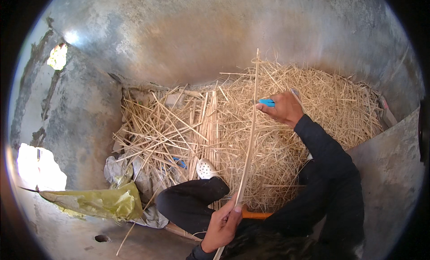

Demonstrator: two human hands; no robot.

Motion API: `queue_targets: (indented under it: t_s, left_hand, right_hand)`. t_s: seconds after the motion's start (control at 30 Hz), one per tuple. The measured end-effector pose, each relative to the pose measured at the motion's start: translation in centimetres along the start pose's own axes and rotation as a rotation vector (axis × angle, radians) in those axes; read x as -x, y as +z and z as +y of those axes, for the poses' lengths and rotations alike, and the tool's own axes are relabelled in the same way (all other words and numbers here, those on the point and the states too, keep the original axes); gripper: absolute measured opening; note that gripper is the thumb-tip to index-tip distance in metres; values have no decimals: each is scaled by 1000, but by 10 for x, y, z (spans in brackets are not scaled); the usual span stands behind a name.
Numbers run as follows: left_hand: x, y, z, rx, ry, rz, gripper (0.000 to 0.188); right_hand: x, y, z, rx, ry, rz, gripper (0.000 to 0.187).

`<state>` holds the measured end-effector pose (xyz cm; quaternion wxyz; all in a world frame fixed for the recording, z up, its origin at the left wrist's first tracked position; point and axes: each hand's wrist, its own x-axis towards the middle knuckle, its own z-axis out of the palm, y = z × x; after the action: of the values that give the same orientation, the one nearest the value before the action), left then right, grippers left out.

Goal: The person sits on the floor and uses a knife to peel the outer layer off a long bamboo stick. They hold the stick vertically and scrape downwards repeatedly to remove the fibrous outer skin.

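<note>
One long bamboo strip [249, 134] was in work, its lower end pinched in the closed left grip [222, 223], while the right grip [283, 108] clasped a blue-handled knife [267, 102] against its upper half. Many shavings [322, 108] already heaped the floor; a bundle of finished-looking splints [208, 125] lay beside, and loose sticks [152, 130] seemed yet unworked.

A single head-worn fisheye view looks steeply down and forward, close over the person's lap and both hands, onto the floor [89, 242] and a straw pile [286, 139] against a wall [201, 31]. Edges bend toward the dark round rim.
</note>
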<state>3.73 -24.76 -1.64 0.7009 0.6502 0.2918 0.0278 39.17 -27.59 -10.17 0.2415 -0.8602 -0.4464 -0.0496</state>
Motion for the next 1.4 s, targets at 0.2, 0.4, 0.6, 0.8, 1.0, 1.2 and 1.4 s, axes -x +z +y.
queue_targets:
  t_s: [0.2,0.4,0.6,0.8,1.0,1.2,1.4]
  left_hand:
    - [12,2,-9,-5,-82,-111,44]
    - [0,-15,-25,134,-83,-28,45]
    - [-18,-29,-12,332,-32,-34,48]
    - [-11,-12,6,160,-61,18,50]
    - [-4,0,8,156,-34,46,52]
    - [-12,1,18,34,10,81,51]
    - [-7,-1,2,149,-2,3,47]
  right_hand:
    - [-38,1,112,117,369,104,79]
    - [-32,-13,62,-127,433,109,86]
    - [44,-26,-39,-304,-22,-224,77]
    - [59,-12,-59,-141,-185,-50,83]
    - [66,-20,-71,-136,-320,-61,82]
    - [45,-16,-54,-86,-425,189,81]
    - [15,-4,-12,-206,-23,-7,75]
